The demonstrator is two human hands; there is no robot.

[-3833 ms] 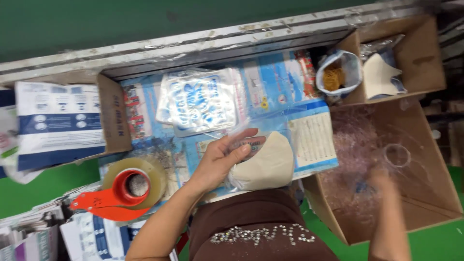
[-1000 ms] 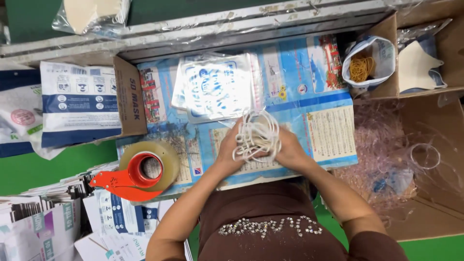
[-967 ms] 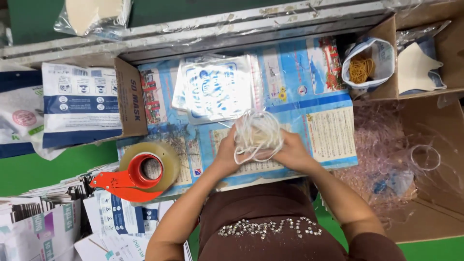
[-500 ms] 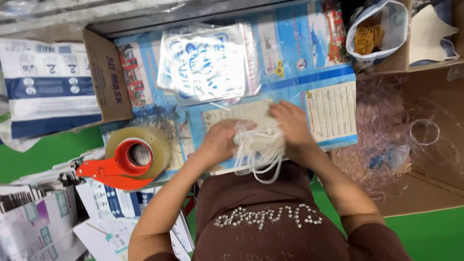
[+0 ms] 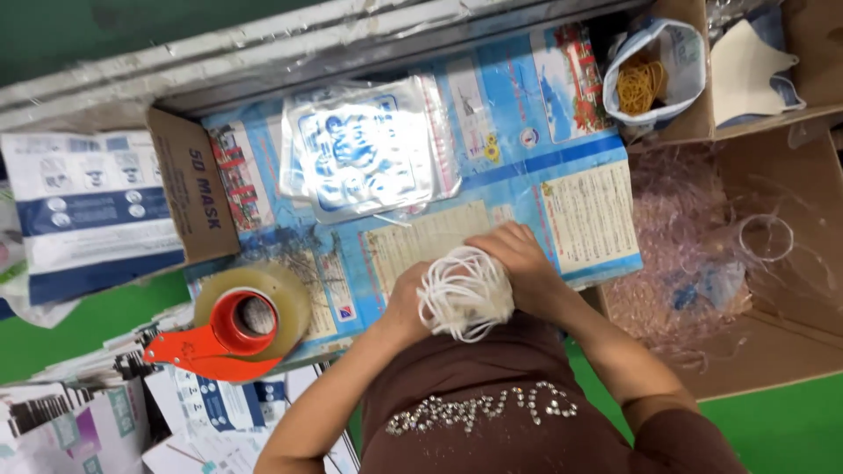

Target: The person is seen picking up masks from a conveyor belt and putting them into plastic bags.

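Note:
Both my hands grip one stack of white face masks (image 5: 464, 297), its ear loops bunched toward me, close to my body at the near edge of the blue printed sheet (image 5: 527, 158). My left hand (image 5: 406, 303) holds the stack's left side. My right hand (image 5: 520, 262) clamps it from above and the right. A pile of clear printed plastic bags (image 5: 364, 145) lies on the sheet beyond my hands.
A red tape dispenser with a clear tape roll (image 5: 233, 325) sits left of my left arm. A cardboard box of mask packs (image 5: 97, 206) stands at left. A bag of rubber bands (image 5: 645, 83) and a box of plastic scraps (image 5: 729, 263) are at right.
Earlier my left hand alone held the masks while my right reached into the right box. Both hands then closed on the stack and drew it nearer to my body.

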